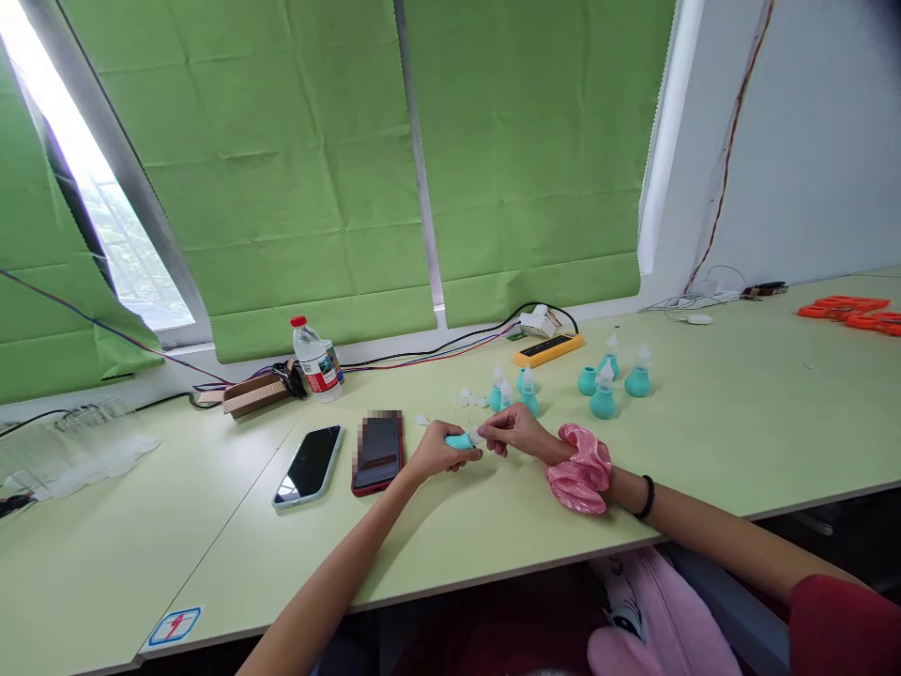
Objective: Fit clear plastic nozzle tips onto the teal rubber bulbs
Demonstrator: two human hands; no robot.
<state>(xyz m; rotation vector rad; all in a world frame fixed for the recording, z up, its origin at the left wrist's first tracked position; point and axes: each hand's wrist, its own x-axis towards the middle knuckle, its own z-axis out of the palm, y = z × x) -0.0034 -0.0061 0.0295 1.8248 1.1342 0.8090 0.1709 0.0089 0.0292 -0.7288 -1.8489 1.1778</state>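
Note:
My left hand (440, 451) is closed round a teal squeeze bulb (459, 441), which lies tilted with its clear nozzle (476, 436) facing right. The fingertips of my right hand (512, 428) pinch that nozzle at its end. Just behind my right hand stand several similar teal bulbs with clear tips (527, 396). Further right is another group, including a capped bulb (603, 399) and a teal bulb without a tip (587, 380). Small whitish pieces (470, 399) lie scattered behind my left hand.
Two phones, one in a pale case (308, 467) and one in a red case (378, 453), lie left of my hands. Behind them stand a water bottle (315, 361) and a cardboard tray (257, 392). A yellow-edged device (549, 350) sits near the wall; orange scissors (843, 307) lie far right.

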